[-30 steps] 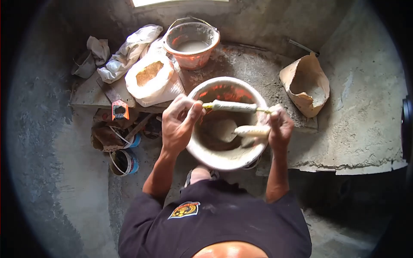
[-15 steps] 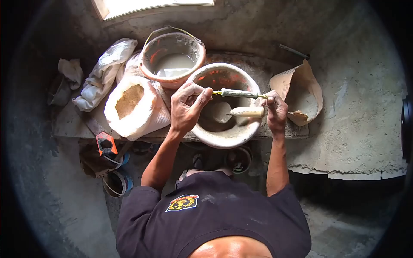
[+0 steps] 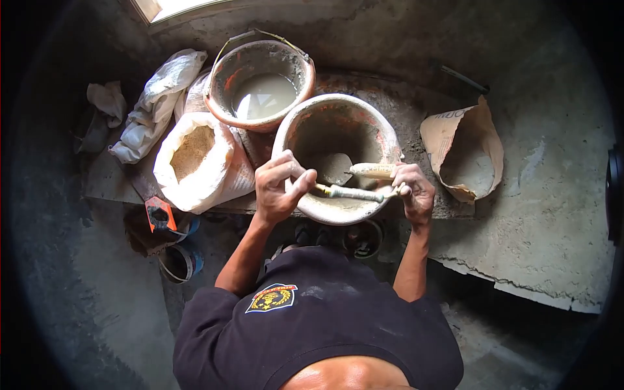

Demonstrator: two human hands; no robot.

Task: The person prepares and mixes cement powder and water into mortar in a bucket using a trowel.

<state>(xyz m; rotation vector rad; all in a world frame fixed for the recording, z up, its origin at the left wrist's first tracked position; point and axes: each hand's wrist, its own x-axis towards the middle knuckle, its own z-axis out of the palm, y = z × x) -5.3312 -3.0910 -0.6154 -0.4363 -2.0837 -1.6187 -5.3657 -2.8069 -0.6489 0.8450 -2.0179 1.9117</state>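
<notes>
Both my hands are at the near bucket [image 3: 333, 213], on its cement-crusted handle [image 3: 354, 194], which has a thick pale grip in the middle. My left hand [image 3: 281, 187] pinches the handle's left end between thumb and fingers. On the other side, my right hand [image 3: 415, 190] has its fingers closed around the right end. The handle lies low across the bucket's near side. Inside the bucket, a trowel [image 3: 374, 170] rests with its blade down in the grey and its pale handle against the right wall, its end right at my right fingers.
A second bucket [image 3: 218, 107] with greyish water stands behind on the left. Nearby are an open white sack [image 3: 166, 179] of sandy material and crumpled white sacks [image 3: 153, 110]. A torn paper bag [image 3: 448, 133] of grey powder stands right. An orange-handled tool [image 3: 159, 214] hangs at the ledge's front.
My hands have brought the bucket handle down towards my body, from over the bucket's middle to its near side. The view has shifted slightly.
</notes>
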